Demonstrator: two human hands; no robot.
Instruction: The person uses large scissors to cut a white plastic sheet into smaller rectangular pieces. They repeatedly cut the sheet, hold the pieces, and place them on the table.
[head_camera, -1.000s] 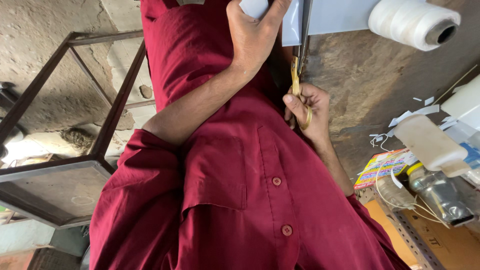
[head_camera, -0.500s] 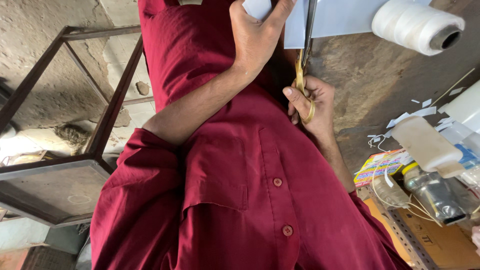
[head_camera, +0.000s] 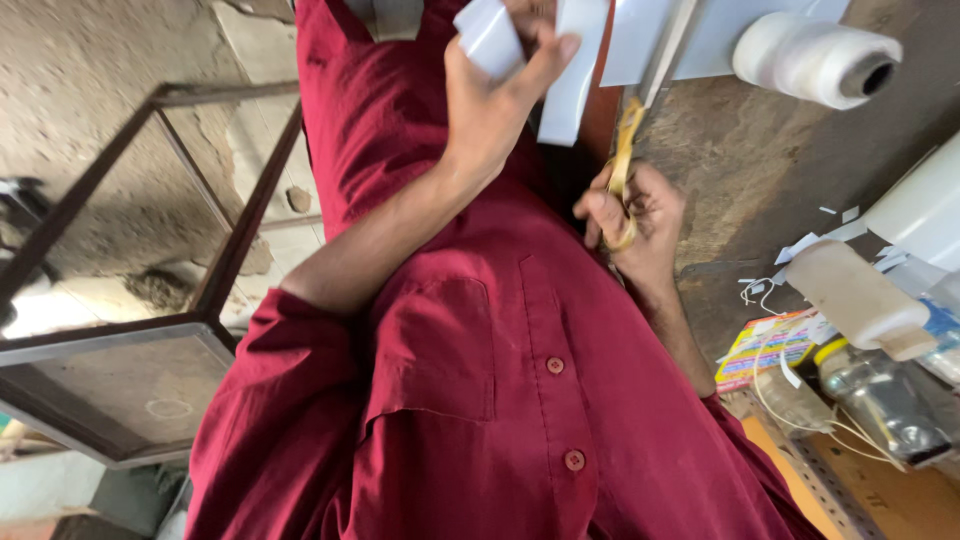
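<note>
My left hand (head_camera: 495, 110) reaches up across my maroon shirt (head_camera: 500, 400) and grips a folded white piece of sheet (head_camera: 488, 38). Another white strip (head_camera: 572, 75) hangs by its fingertips. My right hand (head_camera: 640, 225) is closed around the yellow handles of a pair of scissors (head_camera: 625, 150). Their blades point up along the edge of a pale sheet (head_camera: 720, 40) on the worktable. The blade tips are hard to make out against the sheet.
A spool of white thread (head_camera: 815, 60) lies at the top right on the dark worktable (head_camera: 780, 170). A white bottle (head_camera: 865, 300), a colourful packet (head_camera: 775, 345) and a shiny metal part (head_camera: 885, 400) sit at the right. A dark metal frame (head_camera: 120, 340) stands on the left.
Both hands sit lower in the view than before. My left hand now shows the white pieces in its fingers. My right hand keeps its grip on the scissors.
</note>
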